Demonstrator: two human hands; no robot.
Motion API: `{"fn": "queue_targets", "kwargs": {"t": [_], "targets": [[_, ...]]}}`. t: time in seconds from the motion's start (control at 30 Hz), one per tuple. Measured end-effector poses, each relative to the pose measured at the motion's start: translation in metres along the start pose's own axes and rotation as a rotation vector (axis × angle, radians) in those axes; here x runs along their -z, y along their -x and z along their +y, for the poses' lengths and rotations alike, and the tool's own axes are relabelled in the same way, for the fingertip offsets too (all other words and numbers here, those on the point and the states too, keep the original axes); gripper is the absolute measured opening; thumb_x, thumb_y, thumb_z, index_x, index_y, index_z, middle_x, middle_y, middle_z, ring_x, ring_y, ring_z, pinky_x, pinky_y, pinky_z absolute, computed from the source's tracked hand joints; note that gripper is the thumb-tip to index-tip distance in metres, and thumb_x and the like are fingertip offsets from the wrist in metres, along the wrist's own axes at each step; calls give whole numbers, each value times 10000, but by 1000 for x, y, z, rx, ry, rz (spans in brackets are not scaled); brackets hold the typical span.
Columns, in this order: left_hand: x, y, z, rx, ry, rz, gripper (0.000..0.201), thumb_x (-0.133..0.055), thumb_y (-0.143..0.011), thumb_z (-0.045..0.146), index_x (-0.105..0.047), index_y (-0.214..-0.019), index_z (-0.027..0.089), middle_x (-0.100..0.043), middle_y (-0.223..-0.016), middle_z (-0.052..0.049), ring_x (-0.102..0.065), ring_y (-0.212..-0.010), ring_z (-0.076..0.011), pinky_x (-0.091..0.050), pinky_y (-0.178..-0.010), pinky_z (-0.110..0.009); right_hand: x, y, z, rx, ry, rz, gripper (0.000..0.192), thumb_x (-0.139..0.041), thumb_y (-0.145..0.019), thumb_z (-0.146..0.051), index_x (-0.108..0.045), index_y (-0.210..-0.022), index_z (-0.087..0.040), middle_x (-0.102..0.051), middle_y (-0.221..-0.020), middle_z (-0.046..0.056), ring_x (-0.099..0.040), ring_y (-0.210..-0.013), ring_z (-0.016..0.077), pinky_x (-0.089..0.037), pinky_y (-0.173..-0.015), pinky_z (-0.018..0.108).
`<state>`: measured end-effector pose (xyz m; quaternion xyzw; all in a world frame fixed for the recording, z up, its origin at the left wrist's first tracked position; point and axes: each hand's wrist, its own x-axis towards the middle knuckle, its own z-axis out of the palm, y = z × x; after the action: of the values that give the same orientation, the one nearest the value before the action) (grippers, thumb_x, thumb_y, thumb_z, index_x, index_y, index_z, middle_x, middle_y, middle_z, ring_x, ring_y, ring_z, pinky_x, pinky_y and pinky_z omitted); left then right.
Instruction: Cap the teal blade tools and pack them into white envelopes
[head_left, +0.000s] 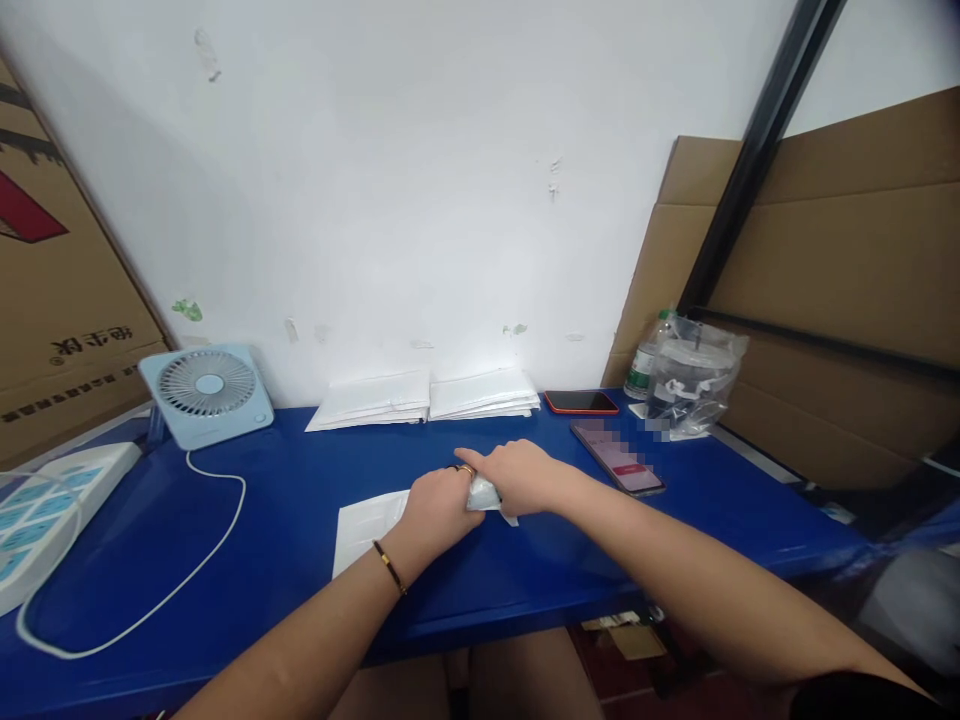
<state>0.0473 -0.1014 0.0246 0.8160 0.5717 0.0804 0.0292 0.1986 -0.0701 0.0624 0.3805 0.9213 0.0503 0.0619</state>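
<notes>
White envelope point(367, 525) and pale packet point(482, 495) being handled at lower centre of the frame.
The packet is gripped between the closed fingers of the left hand point(442, 505) and the curled fingers of the right hand point(525, 475), whose index finger is laid forward; most fingertips are hidden. The envelope is partly covered by the hands on the blue tabletop point(292, 550). This piece is judged to be midway: it is held, not yet set aside. Two stacks, left point(375, 398) and right point(484, 393), are lined up at the centre against the wall; whether they are finished or waiting cannot be told, nor can their layers be counted surely. Also counted are two phones, red-edged point(581, 402) and lit point(619, 460), right of centre, and one fan point(206, 390) at left.
</notes>
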Motion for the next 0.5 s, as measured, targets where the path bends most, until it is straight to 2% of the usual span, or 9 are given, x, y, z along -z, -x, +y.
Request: {"fn": "queue_targets", "kwargs": {"t": [0.07,0.17,0.27,0.33,0.4,0.5], "targets": [[3,-1,-1,22,13,1,263,-548,-733,274,-535,-981,186,-652,-945,-78,-616,-879,-238,-444,-710,-294,6,8,8,30,-136,46,962,-742,-549,-287,-267,-1386,-287,-657,-910,73,-618,-791,267,-429,-635,316],[7,-1,-5,21,63,27,252,-532,-757,319,-507,-977,198,-653,-911,-65,-622,-840,-227,-431,-666,-280,9,19,23,125,-520,177,750,-685,-660,-411,-379,-1335,-300,-614,-1072,50,-588,-918,234,-448,-751,329],[8,-1,-8,7,128,46,197,-522,-754,314,-498,-921,213,-646,-846,-32,-623,-769,-203,-407,-611,-265,-1,20,27,53,-876,516,450,-396,-878,-489,-496,-1254,-264,-531,-1227,52,-487,-1124,211,-381,-944,360],[6,-3,-8,-11,150,60,180,-530,-728,290,-494,-888,217,-637,-806,-16,-619,-737,-196,-394,-583,-260,-14,13,21,-52,-1006,685,481,-205,-939,-468,-521,-1232,-256,-506,-1272,45,-431,-1197,203,-314,-1020,384],[3,-4,-7,-46,151,67,216,-549,-694,284,-497,-892,214,-632,-792,-17,-615,-727,-204,-390,-566,-264,-26,4,10,-113,-1057,710,525,-139,-944,-472,-513,-1241,-254,-495,-1298,38,-415,-1220,199,-292,-1044,390],[-1,-6,-7,-117,138,44,303,-579,-660,304,-527,-938,196,-638,-837,-48,-615,-749,-229,-413,-590,-286,-40,-6,-8,-125,-985,599,533,-157,-935,-500,-454,-1301,-252,-437,-1366,39,-326,-1294,197,-232,-1084,400]]}}
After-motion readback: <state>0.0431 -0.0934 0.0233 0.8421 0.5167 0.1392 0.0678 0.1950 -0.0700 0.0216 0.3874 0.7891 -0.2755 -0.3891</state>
